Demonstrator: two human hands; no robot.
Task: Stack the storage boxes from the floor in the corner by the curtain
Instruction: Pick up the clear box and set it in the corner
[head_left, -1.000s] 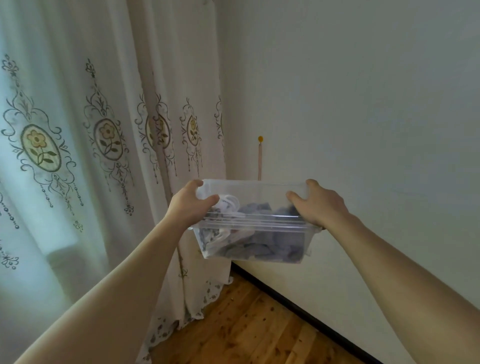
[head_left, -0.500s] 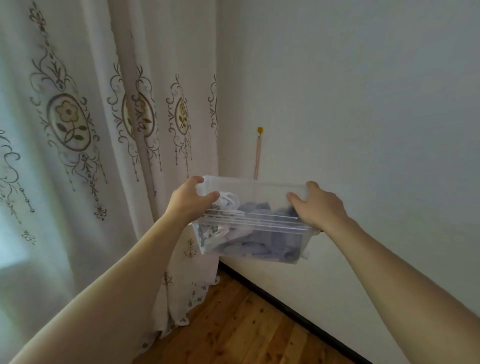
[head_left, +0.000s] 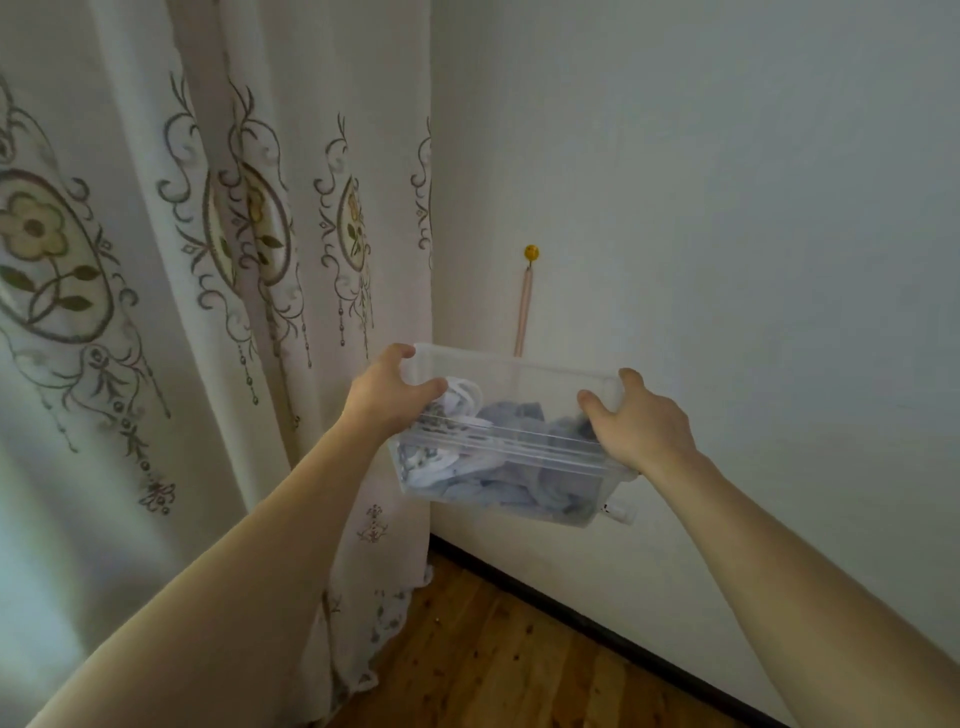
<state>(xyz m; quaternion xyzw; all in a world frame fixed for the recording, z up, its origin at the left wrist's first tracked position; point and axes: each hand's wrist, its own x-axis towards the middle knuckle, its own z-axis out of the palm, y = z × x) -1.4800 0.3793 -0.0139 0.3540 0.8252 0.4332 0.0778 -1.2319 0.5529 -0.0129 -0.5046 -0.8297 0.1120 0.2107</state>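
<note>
pink strip (head_left: 522, 322) bottom hidden (behind box (head_left: 519, 462))

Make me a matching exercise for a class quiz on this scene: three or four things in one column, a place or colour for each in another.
1. storage box
2. curtain
3. yellow hook
4. floor

A. brown wood
B. on the wall above the box
C. held between the two hands
D. white with flower embroidery

Pairs: 1-C, 2-D, 3-B, 4-A

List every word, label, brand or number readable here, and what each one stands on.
None can be read.
The clear storage box, held by the left hand and right hand, shows no label.
The curtain bears only embroidered flowers.
The yellow wall hook shows a mark too small to read.
</note>
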